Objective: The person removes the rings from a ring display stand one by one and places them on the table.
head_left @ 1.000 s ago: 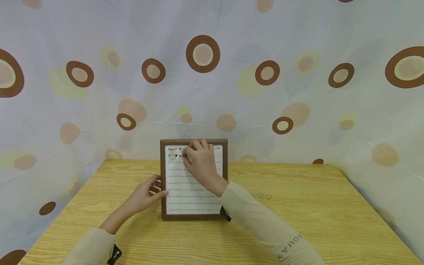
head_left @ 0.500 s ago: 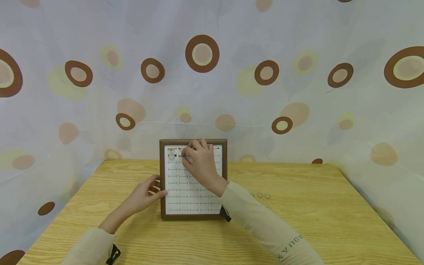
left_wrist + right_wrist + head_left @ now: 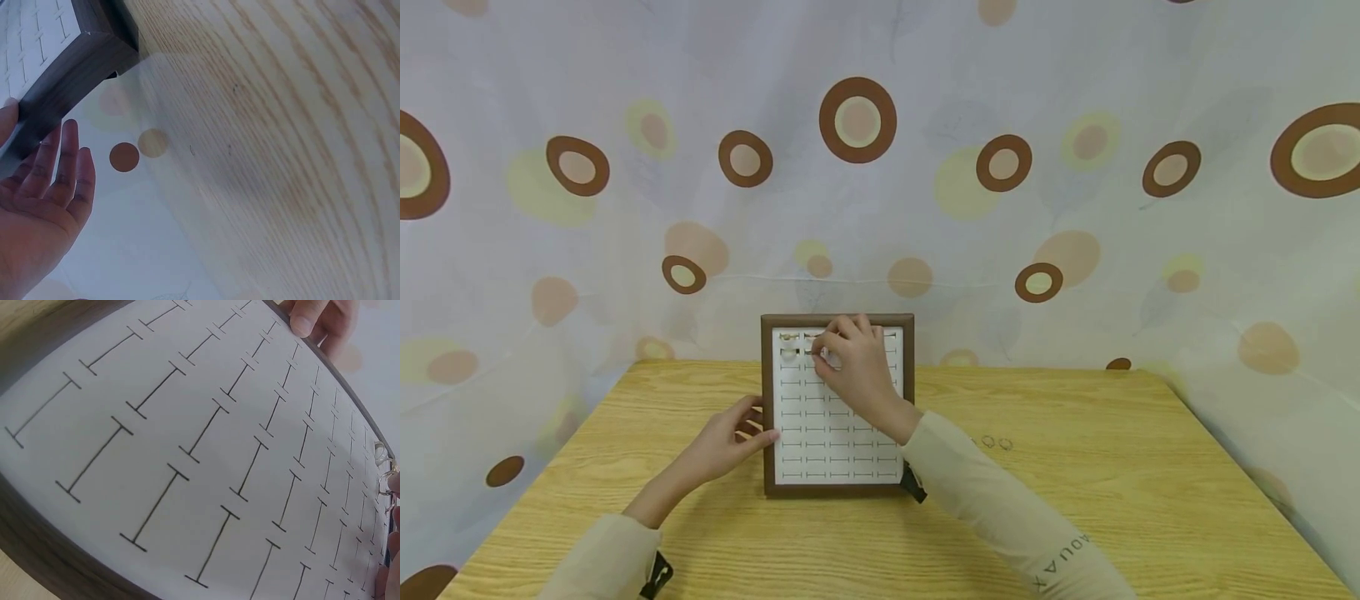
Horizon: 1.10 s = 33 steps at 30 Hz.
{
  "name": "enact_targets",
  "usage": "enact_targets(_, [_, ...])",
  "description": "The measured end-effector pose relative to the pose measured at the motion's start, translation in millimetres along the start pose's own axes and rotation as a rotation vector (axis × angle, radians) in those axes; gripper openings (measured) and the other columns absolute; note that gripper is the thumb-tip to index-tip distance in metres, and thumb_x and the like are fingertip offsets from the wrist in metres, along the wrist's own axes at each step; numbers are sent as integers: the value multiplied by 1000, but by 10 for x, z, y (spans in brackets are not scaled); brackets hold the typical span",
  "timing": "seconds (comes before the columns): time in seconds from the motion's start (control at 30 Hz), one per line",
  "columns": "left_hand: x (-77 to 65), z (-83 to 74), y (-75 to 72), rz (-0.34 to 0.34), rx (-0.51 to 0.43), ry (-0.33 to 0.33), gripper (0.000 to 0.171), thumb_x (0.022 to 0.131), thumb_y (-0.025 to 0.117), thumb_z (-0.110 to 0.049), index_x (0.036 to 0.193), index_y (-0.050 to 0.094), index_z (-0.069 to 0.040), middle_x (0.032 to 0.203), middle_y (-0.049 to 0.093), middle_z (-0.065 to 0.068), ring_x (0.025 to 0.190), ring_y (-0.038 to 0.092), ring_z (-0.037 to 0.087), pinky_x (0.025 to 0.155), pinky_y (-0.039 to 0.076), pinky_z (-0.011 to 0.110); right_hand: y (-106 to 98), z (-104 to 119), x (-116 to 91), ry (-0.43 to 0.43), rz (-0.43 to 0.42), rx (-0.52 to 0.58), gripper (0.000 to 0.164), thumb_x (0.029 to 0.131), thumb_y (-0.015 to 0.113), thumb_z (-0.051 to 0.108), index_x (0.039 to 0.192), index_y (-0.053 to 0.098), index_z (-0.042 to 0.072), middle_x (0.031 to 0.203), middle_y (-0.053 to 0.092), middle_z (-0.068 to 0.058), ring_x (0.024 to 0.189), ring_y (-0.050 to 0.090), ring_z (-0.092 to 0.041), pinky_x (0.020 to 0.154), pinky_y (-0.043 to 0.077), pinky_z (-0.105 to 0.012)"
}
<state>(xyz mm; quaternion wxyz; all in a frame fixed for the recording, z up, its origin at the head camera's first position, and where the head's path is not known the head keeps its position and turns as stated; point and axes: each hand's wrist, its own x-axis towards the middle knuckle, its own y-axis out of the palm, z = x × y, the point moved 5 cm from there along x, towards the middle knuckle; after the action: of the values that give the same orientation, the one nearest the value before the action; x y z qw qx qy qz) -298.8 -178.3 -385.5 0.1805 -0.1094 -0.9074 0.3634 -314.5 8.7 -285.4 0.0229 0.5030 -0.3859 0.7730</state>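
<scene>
A ring display board with a brown rim and a white slotted face stands upright on the table in the head view. My left hand grips its left side, thumb on the front and the other fingers at the side and behind; the left wrist view shows these fingers beside the dark edge. With thumb and forefinger, my right hand pinches a ring at the second slot of the second row, mostly hidden by the fingertips. Rings sit in the slots to its left and above. In the right wrist view, rings show near the fingertips.
Several loose rings lie on the wooden table right of the board, some partly hidden behind the right sleeve. A patterned curtain hangs behind and along both sides of the table.
My right wrist and sleeve have shifted slightly to the right, while the fingertips stay at the same slot. My left hand and the board keep their places.
</scene>
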Motion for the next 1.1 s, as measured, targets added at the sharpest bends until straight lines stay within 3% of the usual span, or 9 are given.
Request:
enact_targets(0.53, [8, 14, -4, -2, -2, -33, 47, 86, 63, -28, 120, 47, 1, 102, 63, 17, 86, 63, 23, 70, 54, 31, -258, -59, -31, 22, -11, 38, 6, 75, 72, 13, 75, 67, 15, 85, 58, 0, 86, 47, -20, 74, 35, -38])
enact_targets(0.8, [-3, 13, -1, -2, -6, -35, 47, 87, 63, -28, 121, 47, 1, 103, 62, 17, 86, 63, 23, 70, 54, 31, -453, -238, -240, 6, -1, 26, 8, 73, 73, 11, 72, 66, 15, 80, 55, -1, 78, 41, -19, 70, 34, -35])
enact_targets(1.1, [-10, -8, 5, 3, -10, -29, 47, 87, 63, -28, 120, 47, 1, 104, 62, 17, 86, 63, 23, 71, 54, 31, -759, -491, -569, 62, 42, -9, 10, 72, 74, 9, 74, 67, 16, 82, 57, 0, 79, 43, -20, 69, 29, -35])
